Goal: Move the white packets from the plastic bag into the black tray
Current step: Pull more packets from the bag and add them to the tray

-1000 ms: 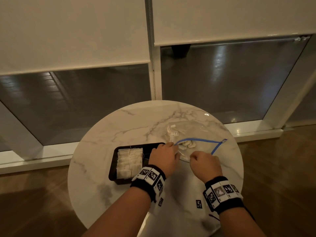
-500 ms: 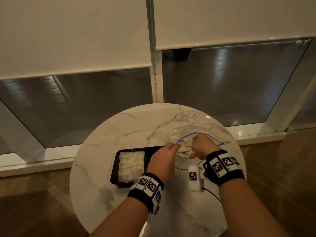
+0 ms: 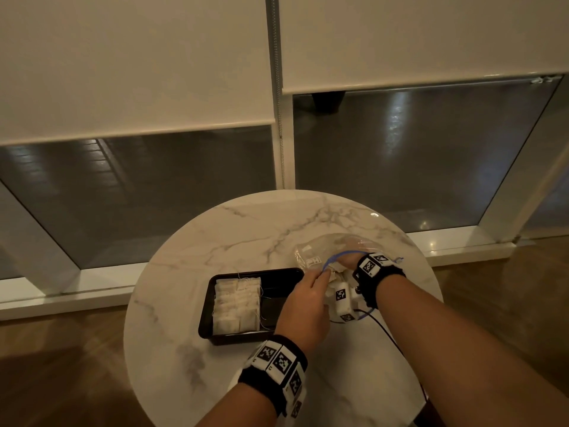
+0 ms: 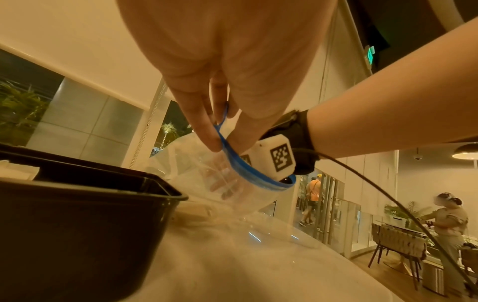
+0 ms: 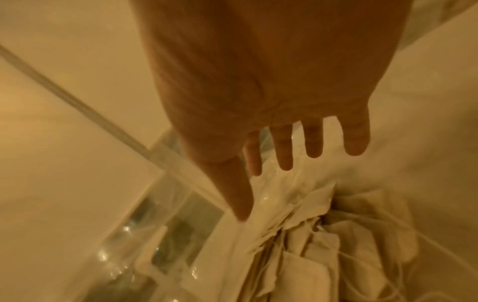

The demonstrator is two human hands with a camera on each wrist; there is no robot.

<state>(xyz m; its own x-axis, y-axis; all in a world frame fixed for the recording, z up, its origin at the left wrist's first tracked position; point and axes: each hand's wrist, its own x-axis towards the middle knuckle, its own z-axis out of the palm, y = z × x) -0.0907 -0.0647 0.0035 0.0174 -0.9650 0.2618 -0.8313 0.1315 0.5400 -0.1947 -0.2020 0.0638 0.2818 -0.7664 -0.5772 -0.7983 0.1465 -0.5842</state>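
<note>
A clear plastic bag (image 3: pixel 326 246) with a blue zip rim (image 4: pixel 240 163) lies on the round marble table, right of the black tray (image 3: pixel 283 274). My left hand (image 3: pixel 320 277) pinches the blue rim and holds the mouth up. My right hand (image 3: pixel 348 260) is inside the bag up to the wrist, its fingers (image 5: pixel 283 151) straight and spread above a heap of white packets (image 5: pixel 310 241) with strings. It holds none of them. Several white packets (image 3: pixel 237 306) lie stacked in the left part of the tray.
The marble table (image 3: pixel 215 241) stands close to a window wall with lowered blinds. A black cable (image 3: pixel 391 337) runs from my right wristband across the table's near right. Wooden floor surrounds the table. In the left wrist view, people and chairs (image 4: pixel 398 245) stand far off.
My right hand let go of the bag's near rim and went in through the mouth, deeper now than half a second ago. My left hand kept its pinch on the rim.
</note>
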